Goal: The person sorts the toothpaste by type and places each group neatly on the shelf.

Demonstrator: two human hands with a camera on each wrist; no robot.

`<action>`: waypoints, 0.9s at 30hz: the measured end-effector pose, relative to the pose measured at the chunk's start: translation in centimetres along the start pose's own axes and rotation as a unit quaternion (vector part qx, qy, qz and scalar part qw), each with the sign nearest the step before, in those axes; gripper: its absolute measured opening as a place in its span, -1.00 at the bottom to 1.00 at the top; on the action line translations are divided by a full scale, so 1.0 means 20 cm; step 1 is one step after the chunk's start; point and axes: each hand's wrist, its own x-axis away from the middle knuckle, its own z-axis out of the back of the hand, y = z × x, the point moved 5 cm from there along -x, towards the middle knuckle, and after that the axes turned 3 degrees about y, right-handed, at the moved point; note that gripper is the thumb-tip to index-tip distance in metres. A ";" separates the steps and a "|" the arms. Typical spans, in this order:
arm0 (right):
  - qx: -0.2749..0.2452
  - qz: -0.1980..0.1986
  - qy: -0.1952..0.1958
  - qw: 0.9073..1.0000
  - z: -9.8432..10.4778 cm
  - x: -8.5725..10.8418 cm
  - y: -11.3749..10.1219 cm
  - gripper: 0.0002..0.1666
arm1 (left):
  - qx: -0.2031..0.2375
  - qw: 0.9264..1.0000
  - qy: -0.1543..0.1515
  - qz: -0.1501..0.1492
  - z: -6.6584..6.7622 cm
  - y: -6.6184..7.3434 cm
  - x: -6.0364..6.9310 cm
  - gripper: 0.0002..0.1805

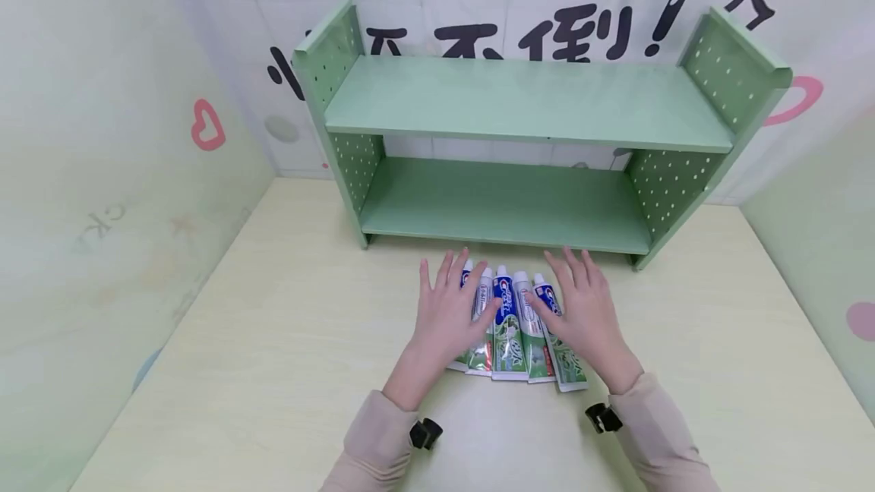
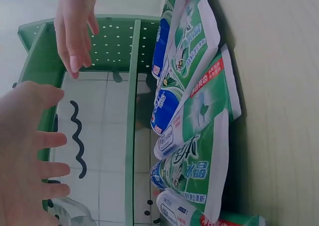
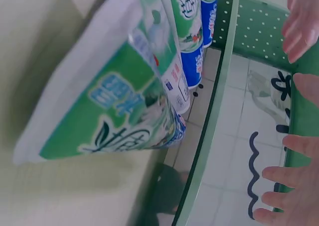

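Observation:
Several toothpaste tubes [image 1: 508,340] lie side by side on the table, white caps toward the shelf. Their blue, white and green fronts face up in the head view. Over the left end of the row is my left hand [image 1: 446,313], fingers spread, hiding part of the leftmost tubes. My right hand [image 1: 586,317] is spread likewise at the right end, partly covering the rightmost tube [image 1: 569,365]. Neither hand grips anything; both wrist views show the left hand [image 2: 22,154] and right hand [image 3: 299,178] with extended fingers. Whether they touch the tubes, I cannot tell.
Behind the tubes stands a green two-tier shelf [image 1: 506,200] with perforated side panels, its bare boards showing. The pale wooden table [image 1: 273,370] extends to both sides. A wall with black lettering [image 1: 468,36] rises behind, and side walls [image 1: 123,173] flank the table.

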 end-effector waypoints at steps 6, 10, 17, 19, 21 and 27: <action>-0.071 -0.044 0.018 0.996 0.04 -0.04 0.08 -0.26 | 0.070 0.997 0.020 0.029 0.02 -0.05 0.01 -0.49; -0.102 -0.076 0.032 0.991 0.05 -0.04 0.13 -0.32 | 0.085 0.995 0.015 0.046 0.01 -0.08 0.03 -0.52; -0.159 -0.163 0.038 0.973 0.07 -0.01 0.23 -0.40 | 0.094 0.994 0.009 0.056 -0.03 -0.13 0.05 -0.53; -0.169 -0.179 0.048 0.968 0.07 -0.01 0.25 -0.41 | 0.097 0.993 0.007 0.065 -0.04 -0.14 0.06 -0.53; -0.177 -0.185 0.061 0.965 0.08 -0.02 0.28 -0.43 | 0.099 0.992 0.005 0.074 -0.05 -0.16 0.07 -0.53; -0.187 -0.201 0.078 0.958 0.09 -0.03 0.33 -0.40 | 0.101 0.990 -0.001 0.101 -0.08 -0.21 0.10 -0.51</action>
